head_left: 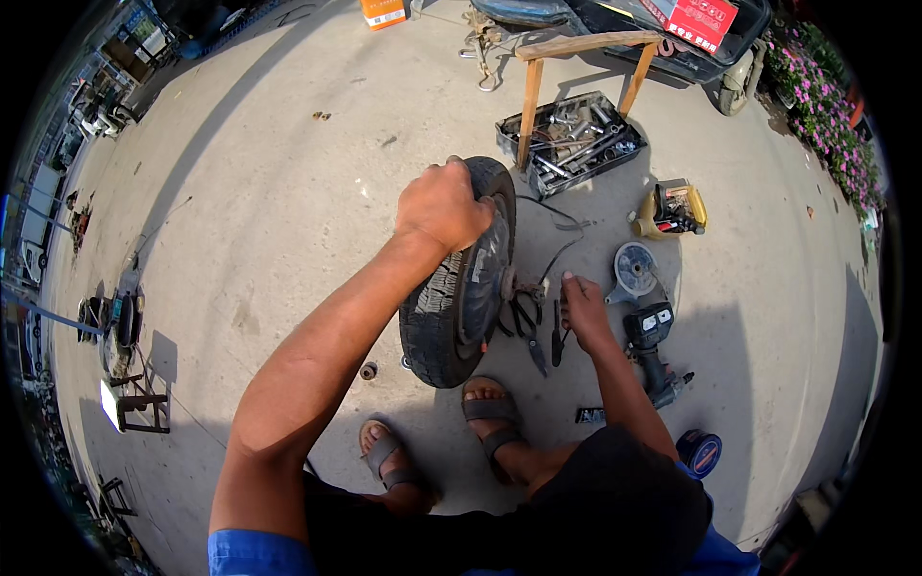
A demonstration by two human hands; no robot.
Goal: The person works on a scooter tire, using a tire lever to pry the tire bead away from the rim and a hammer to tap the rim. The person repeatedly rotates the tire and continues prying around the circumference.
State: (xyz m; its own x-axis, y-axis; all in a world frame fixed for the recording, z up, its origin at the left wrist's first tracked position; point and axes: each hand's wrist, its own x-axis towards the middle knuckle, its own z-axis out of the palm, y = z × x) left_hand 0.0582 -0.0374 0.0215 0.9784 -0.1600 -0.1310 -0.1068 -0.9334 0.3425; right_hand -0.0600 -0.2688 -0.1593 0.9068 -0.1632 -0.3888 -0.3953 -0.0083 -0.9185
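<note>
My left hand [444, 204] grips the top of an upright black tyre on a wheel [437, 336] with a dark hub. My right hand [586, 309] is closed on a thin tool, partly hidden by the fingers, right of the hub. Pliers and other dark hand tools [533, 341] lie beside the wheel, with a black cable [567, 240] behind. A round metal plate [634, 271] and a cordless power tool [651, 341] lie to the right. A small metal part [368, 371] sits left of the tyre, near my sandalled feet.
A crate of sockets and tools [576, 144] stands beside a wooden frame [586, 43]; a yellow container [663, 213] and round tin [698, 451] sit right. A stool [144, 408] stands far left. A parked vehicle [720, 43] and flowers [826, 125] are behind.
</note>
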